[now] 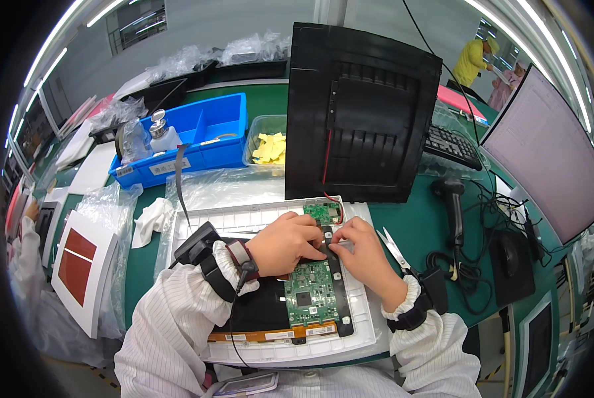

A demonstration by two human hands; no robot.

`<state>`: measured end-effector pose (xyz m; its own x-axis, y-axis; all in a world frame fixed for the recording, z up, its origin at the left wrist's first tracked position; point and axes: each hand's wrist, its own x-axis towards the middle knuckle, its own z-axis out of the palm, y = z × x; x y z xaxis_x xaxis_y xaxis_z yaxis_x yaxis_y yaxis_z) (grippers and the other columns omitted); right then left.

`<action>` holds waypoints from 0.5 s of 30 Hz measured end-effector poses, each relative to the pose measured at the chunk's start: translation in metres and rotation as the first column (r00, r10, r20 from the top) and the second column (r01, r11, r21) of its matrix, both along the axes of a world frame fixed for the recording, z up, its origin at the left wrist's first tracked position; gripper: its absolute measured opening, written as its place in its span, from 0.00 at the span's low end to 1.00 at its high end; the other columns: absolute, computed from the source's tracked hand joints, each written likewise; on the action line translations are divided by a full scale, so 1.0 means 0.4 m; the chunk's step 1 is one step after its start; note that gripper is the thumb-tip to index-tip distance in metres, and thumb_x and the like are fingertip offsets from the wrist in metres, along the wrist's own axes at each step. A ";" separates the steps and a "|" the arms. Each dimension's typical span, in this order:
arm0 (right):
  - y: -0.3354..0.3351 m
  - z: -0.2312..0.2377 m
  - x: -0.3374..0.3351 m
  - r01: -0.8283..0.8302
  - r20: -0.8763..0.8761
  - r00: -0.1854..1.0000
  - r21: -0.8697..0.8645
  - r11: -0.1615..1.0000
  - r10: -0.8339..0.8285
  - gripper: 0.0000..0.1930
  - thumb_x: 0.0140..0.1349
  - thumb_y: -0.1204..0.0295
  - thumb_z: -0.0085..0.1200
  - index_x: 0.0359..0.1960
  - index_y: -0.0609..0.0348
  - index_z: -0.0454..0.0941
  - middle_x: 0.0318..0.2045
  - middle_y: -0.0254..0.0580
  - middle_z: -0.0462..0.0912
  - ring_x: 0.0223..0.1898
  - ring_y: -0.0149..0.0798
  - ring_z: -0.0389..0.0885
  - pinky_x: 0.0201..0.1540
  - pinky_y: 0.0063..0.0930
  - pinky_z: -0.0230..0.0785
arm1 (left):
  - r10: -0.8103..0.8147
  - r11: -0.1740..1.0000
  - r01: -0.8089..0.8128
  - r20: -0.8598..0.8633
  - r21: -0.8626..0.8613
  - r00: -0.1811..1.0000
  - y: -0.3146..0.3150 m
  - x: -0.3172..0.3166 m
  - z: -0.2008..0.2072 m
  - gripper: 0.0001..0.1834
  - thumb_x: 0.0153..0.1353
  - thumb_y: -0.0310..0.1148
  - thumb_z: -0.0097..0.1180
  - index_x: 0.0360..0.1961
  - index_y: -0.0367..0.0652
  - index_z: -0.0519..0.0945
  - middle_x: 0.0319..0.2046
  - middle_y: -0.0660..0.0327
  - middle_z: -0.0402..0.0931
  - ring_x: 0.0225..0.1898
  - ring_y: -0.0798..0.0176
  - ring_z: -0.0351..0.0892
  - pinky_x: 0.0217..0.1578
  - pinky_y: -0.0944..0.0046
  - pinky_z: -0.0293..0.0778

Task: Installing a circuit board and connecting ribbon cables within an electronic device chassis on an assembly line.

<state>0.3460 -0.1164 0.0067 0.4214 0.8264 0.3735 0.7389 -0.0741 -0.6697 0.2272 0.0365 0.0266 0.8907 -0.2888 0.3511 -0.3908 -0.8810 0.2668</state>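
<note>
A white display frame (365, 325) lies on the bench in front of me, with a black panel and a green circuit board (315, 282) inside it. Down the board's right side runs a black strip (342, 312) with metal tabs. My left hand (287, 244) rests over the board's upper end, its fingers bent and pressed down by the strip. Opposite it, my right hand (362, 251) pinches at the strip's upper part; whatever lies between its fingertips is too small to make out. A red wire (327, 156) joins a small green board (322, 213) to an upright black back cover (370, 106).
Scissors (394, 250) and a barcode scanner (451, 205) lie to the right, near a mouse (507, 257), a keyboard (453, 147) and a monitor (549, 149). A blue bin (207, 156) with a pump bottle (164, 134) stands at back left. Beside it is a tub of yellow pieces (269, 148).
</note>
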 end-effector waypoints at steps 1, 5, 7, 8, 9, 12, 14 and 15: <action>0.000 0.002 -0.001 0.010 0.005 1.000 -0.005 1.000 -0.010 0.05 0.44 0.77 0.56 0.23 0.61 0.74 0.27 0.41 0.69 0.35 0.42 0.69 0.40 0.30 0.61 | -0.015 0.997 0.015 -0.003 0.076 1.000 0.000 -0.002 0.005 0.20 0.33 0.22 0.56 0.32 0.53 0.82 0.30 0.68 0.72 0.40 0.63 0.68 0.43 0.61 0.61; 0.000 0.000 0.002 0.019 0.016 1.000 -0.021 1.000 -0.018 0.05 0.44 0.76 0.57 0.23 0.61 0.74 0.27 0.40 0.69 0.35 0.42 0.69 0.40 0.30 0.60 | -0.005 0.988 0.016 -0.071 0.155 0.997 -0.008 -0.004 0.020 0.22 0.32 0.22 0.55 0.34 0.55 0.81 0.31 0.69 0.71 0.42 0.64 0.67 0.44 0.63 0.60; -0.002 0.003 0.002 0.016 0.016 1.000 -0.029 0.999 -0.015 0.05 0.44 0.76 0.57 0.23 0.61 0.74 0.28 0.40 0.69 0.35 0.42 0.68 0.40 0.30 0.60 | -0.011 0.975 0.020 -0.038 0.223 0.999 -0.011 -0.003 0.019 0.23 0.33 0.26 0.57 0.37 0.56 0.79 0.32 0.70 0.70 0.42 0.66 0.67 0.43 0.65 0.61; -0.002 0.005 0.003 0.013 0.015 1.000 -0.038 0.999 -0.012 0.05 0.44 0.76 0.57 0.23 0.61 0.74 0.28 0.40 0.69 0.35 0.42 0.68 0.40 0.30 0.60 | -0.011 0.974 0.019 -0.036 0.224 0.999 -0.011 -0.003 0.021 0.23 0.33 0.26 0.57 0.37 0.56 0.79 0.32 0.70 0.70 0.42 0.66 0.67 0.43 0.65 0.61; -0.003 0.006 0.002 0.013 0.017 1.000 -0.036 0.999 -0.012 0.05 0.44 0.76 0.57 0.23 0.61 0.74 0.28 0.40 0.69 0.35 0.42 0.68 0.40 0.30 0.60 | -0.012 0.973 0.022 -0.044 0.229 0.999 -0.010 -0.001 0.023 0.21 0.34 0.26 0.56 0.36 0.55 0.80 0.32 0.70 0.70 0.42 0.66 0.67 0.43 0.65 0.61; -0.004 0.008 -0.004 -0.007 0.014 1.000 -0.037 0.999 0.007 0.08 0.43 0.76 0.58 0.23 0.61 0.72 0.29 0.40 0.68 0.36 0.42 0.67 0.40 0.29 0.60 | -0.007 0.984 0.016 -0.052 0.178 0.999 0.000 -0.004 0.020 0.19 0.34 0.24 0.55 0.32 0.55 0.81 0.30 0.69 0.71 0.42 0.65 0.67 0.43 0.63 0.60; -0.004 0.010 -0.006 -0.005 0.028 1.000 -0.074 0.997 0.007 0.11 0.41 0.77 0.59 0.25 0.61 0.68 0.30 0.40 0.67 0.37 0.42 0.67 0.41 0.29 0.59 | -0.002 0.993 0.008 -0.052 0.121 0.999 0.011 -0.006 0.014 0.19 0.33 0.22 0.54 0.30 0.54 0.82 0.29 0.69 0.71 0.42 0.64 0.67 0.43 0.61 0.60; -0.004 0.012 -0.006 -0.006 0.029 1.000 -0.073 0.997 0.008 0.11 0.41 0.77 0.59 0.25 0.61 0.68 0.30 0.40 0.67 0.37 0.42 0.67 0.41 0.29 0.59 | 0.011 0.997 -0.011 0.005 0.071 1.000 0.017 -0.007 0.011 0.17 0.33 0.21 0.53 0.26 0.52 0.82 0.28 0.68 0.72 0.40 0.63 0.68 0.43 0.60 0.61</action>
<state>0.3435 -0.1180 0.0114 0.4052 0.8546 0.3248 0.7590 -0.1164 -0.6406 0.2243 0.0432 0.0312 0.8924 -0.3034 0.3340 -0.3821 -0.9019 0.2016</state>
